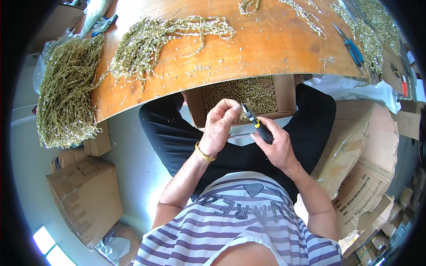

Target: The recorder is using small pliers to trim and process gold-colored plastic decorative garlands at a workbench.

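Note:
My right hand [278, 145] is wrapped round black-handled pliers [263, 131] with yellow bands, their dark jaws pointing up and to the left. My left hand [217, 124], a yellow bracelet at its wrist, is closed in a pinch beside the jaw tips. Whatever sits between its thumb and finger is too small to make out. Below both hands, between my knees, a cardboard box [285, 95] holds many small gold beads [242, 92].
Gold bead strands [146, 42] lie across the wooden table [262, 53], amid loose beads. A thick bundle of strands [66, 93] hangs over its left edge. Blue-handled pliers [353, 49] rest at the right. Cardboard boxes [86, 195] and flattened cardboard [364, 177] flank me.

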A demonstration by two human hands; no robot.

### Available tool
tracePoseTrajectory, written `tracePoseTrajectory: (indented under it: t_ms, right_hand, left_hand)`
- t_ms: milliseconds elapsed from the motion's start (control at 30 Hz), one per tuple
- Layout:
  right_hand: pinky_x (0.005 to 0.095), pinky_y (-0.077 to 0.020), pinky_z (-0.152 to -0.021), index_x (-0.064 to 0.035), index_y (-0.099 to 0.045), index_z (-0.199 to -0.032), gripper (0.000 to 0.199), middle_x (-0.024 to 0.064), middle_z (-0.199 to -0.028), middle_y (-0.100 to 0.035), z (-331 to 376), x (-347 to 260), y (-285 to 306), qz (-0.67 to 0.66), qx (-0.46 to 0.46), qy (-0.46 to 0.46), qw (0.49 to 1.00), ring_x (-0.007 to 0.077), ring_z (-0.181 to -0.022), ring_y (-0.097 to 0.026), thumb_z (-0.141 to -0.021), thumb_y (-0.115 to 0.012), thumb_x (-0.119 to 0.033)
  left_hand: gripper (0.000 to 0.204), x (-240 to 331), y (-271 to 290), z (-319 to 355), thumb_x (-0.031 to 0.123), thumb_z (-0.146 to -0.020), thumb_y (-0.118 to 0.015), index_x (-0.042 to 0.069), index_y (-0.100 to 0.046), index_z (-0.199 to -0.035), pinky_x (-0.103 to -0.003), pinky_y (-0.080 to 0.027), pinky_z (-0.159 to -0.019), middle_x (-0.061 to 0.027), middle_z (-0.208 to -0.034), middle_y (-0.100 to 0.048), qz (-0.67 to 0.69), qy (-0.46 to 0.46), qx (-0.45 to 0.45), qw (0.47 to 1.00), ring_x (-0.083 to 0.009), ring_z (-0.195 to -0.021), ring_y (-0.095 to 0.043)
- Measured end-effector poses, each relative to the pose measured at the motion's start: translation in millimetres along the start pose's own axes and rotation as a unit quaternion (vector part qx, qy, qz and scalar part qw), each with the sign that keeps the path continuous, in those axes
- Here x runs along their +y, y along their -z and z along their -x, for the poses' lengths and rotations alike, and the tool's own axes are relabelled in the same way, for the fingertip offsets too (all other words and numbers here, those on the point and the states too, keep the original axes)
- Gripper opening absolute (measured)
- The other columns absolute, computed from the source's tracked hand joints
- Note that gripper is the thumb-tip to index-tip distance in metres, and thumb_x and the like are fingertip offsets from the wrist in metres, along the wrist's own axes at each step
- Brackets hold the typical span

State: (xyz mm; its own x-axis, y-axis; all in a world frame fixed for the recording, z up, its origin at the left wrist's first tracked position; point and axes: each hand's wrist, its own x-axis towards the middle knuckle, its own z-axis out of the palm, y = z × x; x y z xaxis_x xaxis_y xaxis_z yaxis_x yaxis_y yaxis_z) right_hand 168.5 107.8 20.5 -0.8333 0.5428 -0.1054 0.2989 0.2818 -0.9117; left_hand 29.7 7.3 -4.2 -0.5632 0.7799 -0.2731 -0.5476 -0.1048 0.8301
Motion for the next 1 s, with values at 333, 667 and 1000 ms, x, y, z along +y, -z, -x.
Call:
tracePoseTrajectory:
  t_ms: [333,667,1000]
  right_hand:
    - [0.0271,-0.0457,-0.065,0.0019,-0.053,-0.106,0.036,0.0113,-0.09,-0.058,-4,-14,-1,-0.055,-0.017,-0.03,0.998,0.0167,-0.075,-0.057,-0.077,-0.065,-0.016]
    - [0.0253,-0.0446,-0.072,0.0034,-0.053,-0.106,0.036,0.0095,-0.086,-0.059,-6,-11,-3,-0.095,-0.05,-0.091,0.99,0.0115,-0.078,-0.054,-0.078,-0.065,-0.016]
    - [0.0185,-0.0399,-0.06,-0.0014,-0.054,-0.11,0.031,-0.0011,-0.077,-0.053,-6,-9,-1,-0.14,-0.06,-0.088,0.984,0.004,-0.066,-0.047,-0.082,-0.06,-0.012]
  left_hand:
    - [0.003,11,5,1,0.002,-0.087,-0.049,0.005,-0.05,-0.088,-0.022,-0.036,-0.076,-0.0029,-0.091,-0.046,-0.1,-0.185,-0.064,0.976,-0.0094,-0.083,-0.044]
    - [0.015,9,11,-1,-0.005,-0.077,-0.058,0.005,-0.055,-0.088,-0.026,-0.043,-0.069,-0.0075,-0.089,-0.05,-0.41,-0.362,-0.04,0.836,-0.0186,-0.081,-0.05]
    - [0.024,4,12,3,-0.004,-0.073,-0.062,0.003,-0.056,-0.096,-0.029,-0.044,-0.076,-0.0093,-0.092,-0.053,-0.325,-0.308,-0.011,0.894,-0.0204,-0.087,-0.054]
